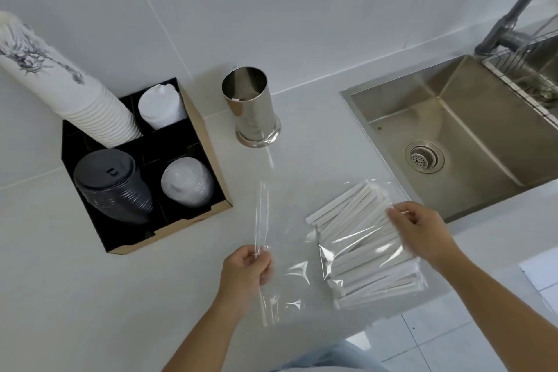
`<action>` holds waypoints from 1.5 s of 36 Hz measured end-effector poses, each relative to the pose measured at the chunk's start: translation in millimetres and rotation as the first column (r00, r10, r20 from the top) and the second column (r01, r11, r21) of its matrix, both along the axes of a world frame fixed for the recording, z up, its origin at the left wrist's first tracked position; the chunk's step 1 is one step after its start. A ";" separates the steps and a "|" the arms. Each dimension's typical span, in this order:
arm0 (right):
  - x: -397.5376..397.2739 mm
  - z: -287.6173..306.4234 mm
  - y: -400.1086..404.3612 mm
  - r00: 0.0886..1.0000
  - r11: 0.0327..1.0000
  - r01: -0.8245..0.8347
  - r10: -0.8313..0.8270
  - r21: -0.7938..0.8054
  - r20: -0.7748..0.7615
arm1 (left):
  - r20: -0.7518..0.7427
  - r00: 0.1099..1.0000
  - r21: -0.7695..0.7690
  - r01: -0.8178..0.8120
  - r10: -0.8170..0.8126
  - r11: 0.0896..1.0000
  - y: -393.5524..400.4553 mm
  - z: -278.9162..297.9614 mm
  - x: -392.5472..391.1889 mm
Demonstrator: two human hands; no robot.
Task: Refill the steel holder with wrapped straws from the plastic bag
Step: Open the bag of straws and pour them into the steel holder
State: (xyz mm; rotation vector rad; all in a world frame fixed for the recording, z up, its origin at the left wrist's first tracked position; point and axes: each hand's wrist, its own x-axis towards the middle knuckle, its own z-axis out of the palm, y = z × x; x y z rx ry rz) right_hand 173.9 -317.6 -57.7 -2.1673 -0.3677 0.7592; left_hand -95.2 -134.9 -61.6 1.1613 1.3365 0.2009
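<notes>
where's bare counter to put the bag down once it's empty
Free: the counter left of the left hand, in front of the cup organizer; also a narrower patch between the steel holder and the sink. Crowded: by the right hand, where the bag and straws cover the counter.

Both bare forearms reach forward from the bottom of the view, the left one rising from the lower centre and the right one coming in from the lower right corner. The left hand (246,269) is curled into a loose fist, knuckles up, with thumb and fingertips pinched together at its top. The right hand (418,228), well apart from it and slightly farther forward, is bent at the wrist with its fingers (397,216) curled and pinching toward the left.
</notes>
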 end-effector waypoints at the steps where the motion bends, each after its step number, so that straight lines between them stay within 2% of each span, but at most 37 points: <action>1: 2.0 -1.3 -2.4 1.000 1.000 -0.004 0.004 -0.019 0.005 | -0.031 0.999 0.026 0.024 -0.023 0.999 1.2 -2.1 -0.7; 5: 5.5 -5.5 -10.2 0.991 0.984 -0.049 0.069 -0.171 0.113 | -0.199 0.974 0.167 0.138 -0.104 0.976 5.8 -3.1 -4.0; 7: 4.2 -5.0 -11.9 0.978 0.973 -0.046 0.090 -0.228 0.186 | -0.300 0.939 0.294 0.261 -0.170 0.920 5.4 -1.4 -5.4; 9: -2.7 -4.5 -11.2 0.933 0.966 -0.092 0.168 -0.242 0.319 | -0.381 0.886 0.435 0.425 -0.265 0.794 4.0 -0.1 -7.2; 11: -13.4 -7.5 -7.0 0.865 0.963 -0.179 0.252 -0.203 0.434 | -0.478 0.791 0.508 0.604 -0.382 0.614 2.3 0.7 -6.1; 16: -45.2 -23.4 19.2 0.722 0.889 -0.414 0.451 -0.196 0.524 | -0.628 0.521 0.447 0.850 -0.578 0.280 -3.5 -6.1 7.3; 19: -56.5 -34.8 37.7 0.670 0.818 -0.518 0.570 -0.250 0.476 | -0.697 0.388 0.348 0.918 -0.603 0.189 -3.3 -13.3 16.1; 22: -55.0 -41.4 52.3 0.613 0.764 -0.537 0.644 -0.357 0.457 | -0.730 0.326 0.280 0.944 -0.600 0.173 1.1 -19.5 21.6; 27: -43.5 -46.8 67.4 0.531 0.689 -0.547 0.725 -0.476 0.439 | -0.766 0.283 0.239 0.959 -0.577 0.154 21.5 -22.3 32.3; 39: -34.1 -58.9 101.4 0.450 0.656 -0.537 0.754 -0.529 0.478 | -0.776 0.326 0.283 0.945 -0.541 0.163 74.4 -12.3 88.9; 44: -34.8 -61.4 101.4 0.448 0.661 -0.534 0.750 -0.528 0.486 | -0.786 0.344 0.284 0.939 -0.515 0.194 98.4 -7.9 99.8; 48: -34.8 -60.8 101.2 0.456 0.673 -0.537 0.739 -0.509 0.496 | -0.811 0.287 0.220 0.957 -0.510 0.188 113.9 -3.0 104.2; 54: -34.8 -60.1 101.1 0.470 0.670 -0.549 0.742 -0.500 0.478 | -0.803 0.288 0.215 0.957 -0.522 0.197 125.0 -3.7 104.0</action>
